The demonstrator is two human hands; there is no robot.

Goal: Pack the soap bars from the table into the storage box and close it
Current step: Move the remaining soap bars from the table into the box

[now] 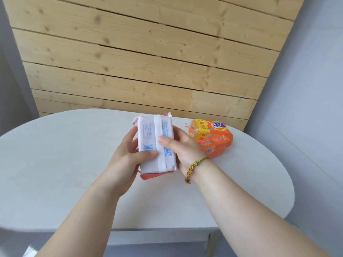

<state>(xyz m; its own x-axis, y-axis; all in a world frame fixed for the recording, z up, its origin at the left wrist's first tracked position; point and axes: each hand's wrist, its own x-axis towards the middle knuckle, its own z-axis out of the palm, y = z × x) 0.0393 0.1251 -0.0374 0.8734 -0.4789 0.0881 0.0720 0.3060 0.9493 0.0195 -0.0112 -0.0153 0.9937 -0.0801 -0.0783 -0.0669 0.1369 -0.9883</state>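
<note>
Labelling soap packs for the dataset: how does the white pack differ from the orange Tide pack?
1. The white soap pack is held off the table between the left hand and right hand; the orange Tide pack lies on the table, untouched.
2. The white pack shows its seam, barcode and QR code; the orange pack shows its brand logo.
3. White with pink ends versus orange and yellow.

Both are wrapped, block-shaped packs.

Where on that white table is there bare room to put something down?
The table is bare left of the hands and along its near edge. It is crowded only at the far right, where the orange soap pack lies beside the held white soap pack.
</note>
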